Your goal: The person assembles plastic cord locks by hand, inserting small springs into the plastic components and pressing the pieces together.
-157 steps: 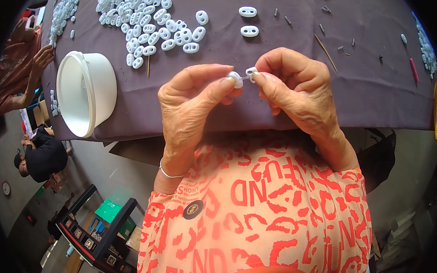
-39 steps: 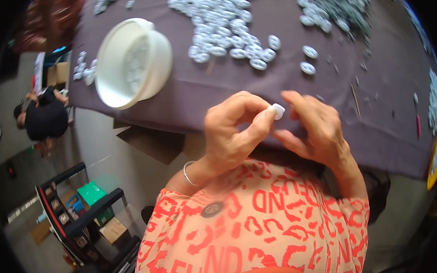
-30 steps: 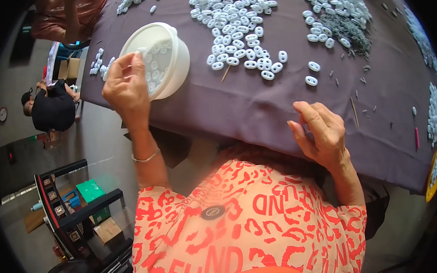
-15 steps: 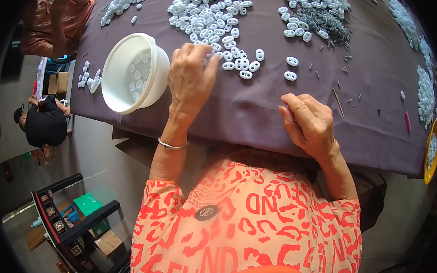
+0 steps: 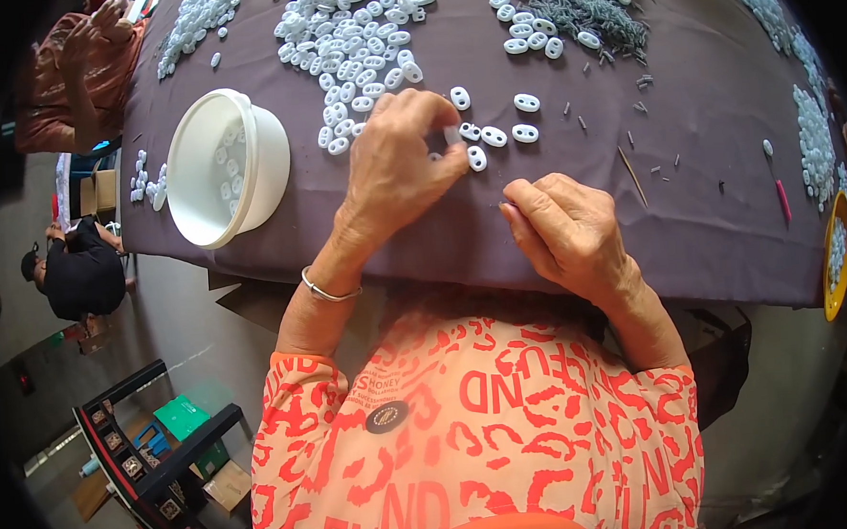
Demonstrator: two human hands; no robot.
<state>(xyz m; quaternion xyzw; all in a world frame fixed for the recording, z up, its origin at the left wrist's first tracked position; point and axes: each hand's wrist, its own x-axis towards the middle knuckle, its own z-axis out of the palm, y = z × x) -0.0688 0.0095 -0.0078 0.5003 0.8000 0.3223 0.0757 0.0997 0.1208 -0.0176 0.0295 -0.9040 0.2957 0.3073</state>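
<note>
My left hand point(image 5: 401, 155) is over the cloth, thumb and forefinger closed on a white oval piece point(image 5: 452, 136) seen edge-on. Close to its fingertips lie several loose white two-holed oval pieces point(image 5: 493, 136). My right hand point(image 5: 570, 226) rests lower and to the right, thumb and fingertips pinched together. What it holds, if anything, is too small to make out. Beyond my left hand spreads a heap of white oval pieces point(image 5: 335, 44). Another group of them surrounds a pile of small grey pins point(image 5: 591, 24) at the far right.
A white round tub point(image 5: 275, 167) with some oval pieces stands left on the brown tablecloth point(image 5: 346, 254). A thin wooden stick point(image 5: 633, 177), a pink stick point(image 5: 783, 201) and scattered pins lie right. A yellow dish point(image 5: 832, 286) sits at the right edge. Another person point(image 5: 73, 72) is at the far left.
My left hand has come away from the heap toward my right hand, with a white oval piece between its fingers. Several loose pieces now lie nearer my right hand. The whole view has shifted slightly.
</note>
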